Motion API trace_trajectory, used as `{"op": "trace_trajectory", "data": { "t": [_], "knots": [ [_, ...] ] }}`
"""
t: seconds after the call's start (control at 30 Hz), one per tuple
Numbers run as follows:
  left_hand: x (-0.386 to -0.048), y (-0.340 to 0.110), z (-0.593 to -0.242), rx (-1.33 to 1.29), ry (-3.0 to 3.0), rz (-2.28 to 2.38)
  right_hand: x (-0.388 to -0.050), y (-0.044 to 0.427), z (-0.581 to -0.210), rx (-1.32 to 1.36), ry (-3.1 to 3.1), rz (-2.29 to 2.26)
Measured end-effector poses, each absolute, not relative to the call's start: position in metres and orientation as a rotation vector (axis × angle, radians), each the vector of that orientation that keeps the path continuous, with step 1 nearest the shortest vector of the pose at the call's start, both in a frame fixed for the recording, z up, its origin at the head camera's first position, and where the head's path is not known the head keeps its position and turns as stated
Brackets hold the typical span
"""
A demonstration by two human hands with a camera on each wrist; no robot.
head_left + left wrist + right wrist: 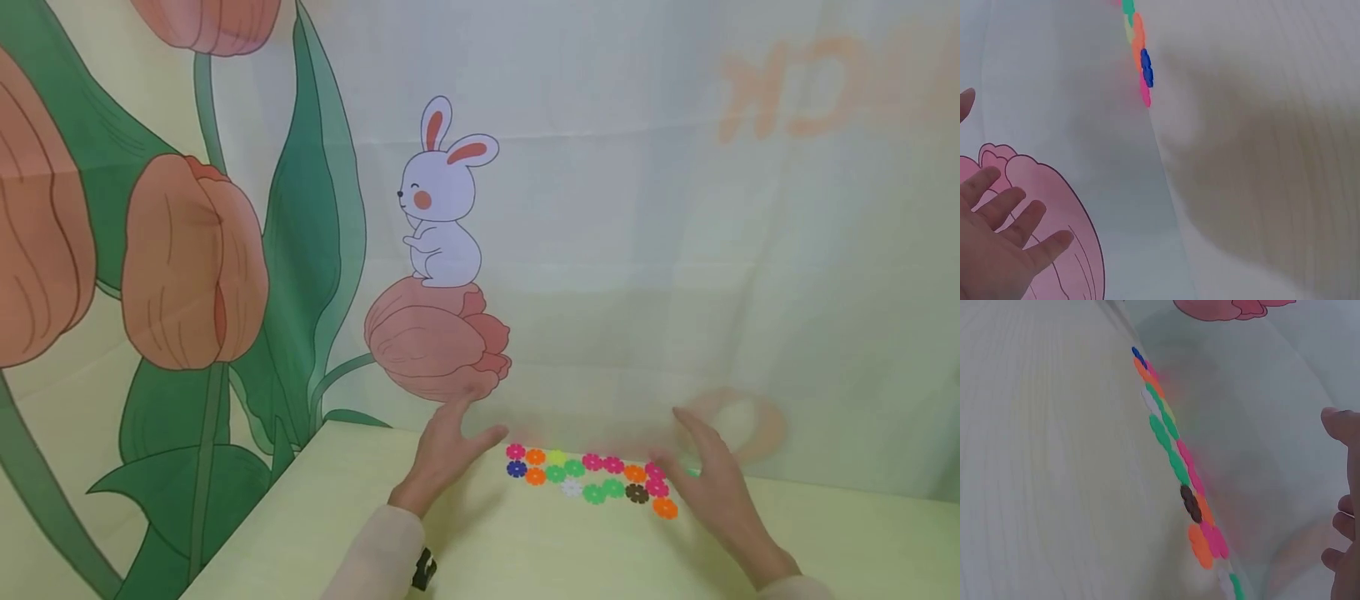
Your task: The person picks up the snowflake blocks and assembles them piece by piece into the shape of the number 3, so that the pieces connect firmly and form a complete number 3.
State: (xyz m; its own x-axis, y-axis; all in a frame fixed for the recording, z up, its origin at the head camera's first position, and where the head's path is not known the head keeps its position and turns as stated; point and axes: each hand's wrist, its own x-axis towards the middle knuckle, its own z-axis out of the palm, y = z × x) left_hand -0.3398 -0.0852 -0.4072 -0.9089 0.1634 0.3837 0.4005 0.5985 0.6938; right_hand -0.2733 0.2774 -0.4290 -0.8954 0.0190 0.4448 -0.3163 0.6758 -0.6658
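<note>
Several colourful notched plastic discs (pixel 593 493) lie flat in uneven rows at the table's back edge. Among them are a blue disc (pixel 1147 67) at the left end, a white disc (pixel 571 487), a brown disc (pixel 1190 504) and an orange disc (pixel 665 507) at the front right. My left hand (pixel 444 450) hovers left of the rows, fingers spread and touching none of the discs. Over the right end is my right hand (pixel 712 483), thumb and fingers apart, holding nothing; in the head view it partly hides the discs there.
The pale table (pixel 525 558) meets a hanging cloth backdrop (pixel 600 250) right behind the discs. Printed on the cloth are tulips (pixel 195 275) and a white rabbit (pixel 446 250). A black clip (pixel 424 569) shows by the left sleeve (pixel 378 550).
</note>
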Motion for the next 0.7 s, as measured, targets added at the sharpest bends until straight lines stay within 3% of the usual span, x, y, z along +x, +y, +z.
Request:
{"op": "trace_trajectory", "data": {
  "t": [0.7],
  "knots": [
    [-0.352,-0.068,-0.438,-0.474,-2.522,-1.533,-0.293,0.208,-0.451,0.175,-2.364,1.478]
  ]
}}
